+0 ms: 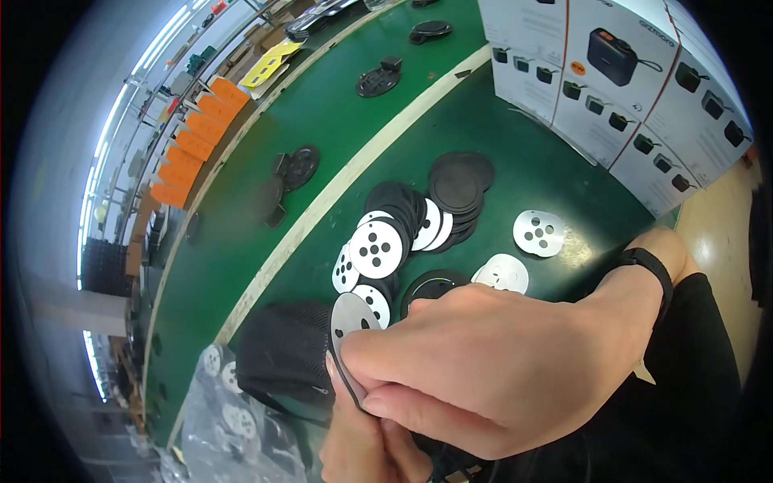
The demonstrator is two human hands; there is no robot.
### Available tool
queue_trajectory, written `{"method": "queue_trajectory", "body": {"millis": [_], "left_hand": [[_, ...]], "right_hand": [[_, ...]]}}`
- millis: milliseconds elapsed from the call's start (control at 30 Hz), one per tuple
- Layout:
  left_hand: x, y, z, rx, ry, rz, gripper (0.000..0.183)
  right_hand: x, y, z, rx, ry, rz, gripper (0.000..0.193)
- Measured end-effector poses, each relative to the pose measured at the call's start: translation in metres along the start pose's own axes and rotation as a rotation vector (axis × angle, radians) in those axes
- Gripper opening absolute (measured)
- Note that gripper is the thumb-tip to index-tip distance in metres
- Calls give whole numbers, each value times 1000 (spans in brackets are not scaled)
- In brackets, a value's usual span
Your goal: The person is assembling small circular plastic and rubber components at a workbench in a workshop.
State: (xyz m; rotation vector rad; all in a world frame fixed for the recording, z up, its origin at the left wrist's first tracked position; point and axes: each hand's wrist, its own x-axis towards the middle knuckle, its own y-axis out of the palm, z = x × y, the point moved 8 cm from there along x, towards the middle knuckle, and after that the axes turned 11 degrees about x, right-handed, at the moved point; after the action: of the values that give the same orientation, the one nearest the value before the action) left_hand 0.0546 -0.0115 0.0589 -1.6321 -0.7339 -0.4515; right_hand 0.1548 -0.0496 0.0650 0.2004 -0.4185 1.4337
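Discs (403, 211) block the way just past the right hand (483, 362) — a black bag (282, 348) blocks its left. There's room farther out, between discs and boxes (596, 101).

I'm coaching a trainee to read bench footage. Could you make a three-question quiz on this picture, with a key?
1. True or false: the black mesh pouch lies to the left of the white printed cartons.
2. Multiple choice: what do the left hand and right hand grip together?
A) a carton
B) a disc with holes
C) the mesh pouch
3. Fill in the blank: the black band at the right of the picture circles the person's ___ wrist.

Key: 1 true; 2 B; 3 right.
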Motion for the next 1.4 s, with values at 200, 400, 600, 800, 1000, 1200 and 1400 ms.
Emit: {"method": "queue_trajectory", "body": {"millis": [200, 400, 600, 800, 1000, 1200, 1400], "left_hand": [[4, -1, -6, 9, -128, 34, 36], [-1, -5, 6, -244, -141, -22, 38], [-2, -3, 7, -254, -162, -36, 37], [2, -1, 3, -208, -99, -12, 35], [3, -1, -2, -175, -53, 2, 32], [9, -4, -9, -132, 4, -6, 29], [9, -9, -15, -136, 10, 12, 27]], "right_hand": [[-2, 5, -13, 83, 88, 43, 7], [-1, 7, -6, 34, -83, 30, 7], [-3, 3, -4, 28, -100, -14, 8], [-1, 0, -6, 200, -70, -15, 15], [-2, 2, -7, 278, 34, -44, 20], [-9, 4, -4, 231, 105, -23, 8], [-7, -2, 6, 91, -137, -168, 7]]}}
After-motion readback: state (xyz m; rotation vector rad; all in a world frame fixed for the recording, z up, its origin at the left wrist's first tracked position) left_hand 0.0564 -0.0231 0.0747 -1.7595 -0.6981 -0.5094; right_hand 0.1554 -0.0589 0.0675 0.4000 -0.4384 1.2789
